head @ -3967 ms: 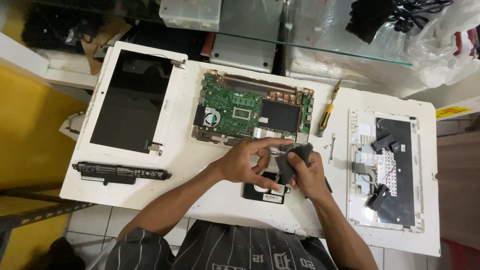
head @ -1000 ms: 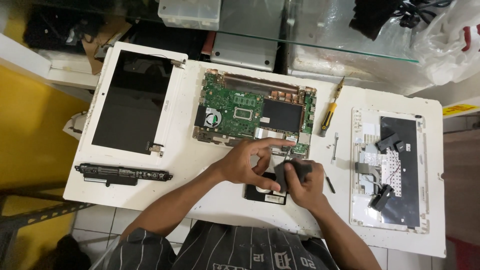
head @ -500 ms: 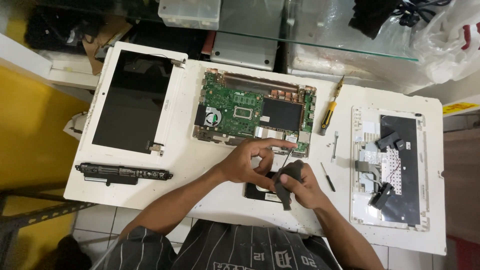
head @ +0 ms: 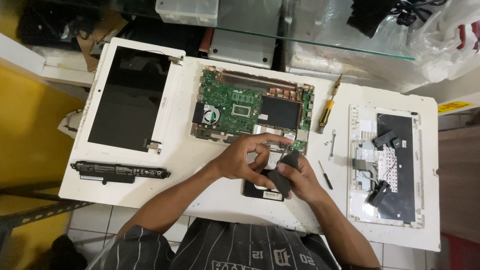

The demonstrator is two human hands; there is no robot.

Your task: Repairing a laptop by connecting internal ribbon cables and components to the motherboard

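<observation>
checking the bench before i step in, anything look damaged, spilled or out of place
Nothing looks spilled or broken. The laptop is simply taken apart: screen panel left, green mainboard centre, keyboard shell upside down right. Small loose bits lie beside the yellow screwdriver. The right hand has a grip on a dark part.

hands hide most of the black drive beneath them.

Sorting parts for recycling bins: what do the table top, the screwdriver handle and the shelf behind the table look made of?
Table top: looks like white laminate or painted board, matte, scuffed and speckled; the core does not show.
Screwdriver handle: seems moulded plastic, yellow with black grip sections, slightly glossy.
Shelf: glass, clear with a greenish front edge, and things show through it.
</observation>
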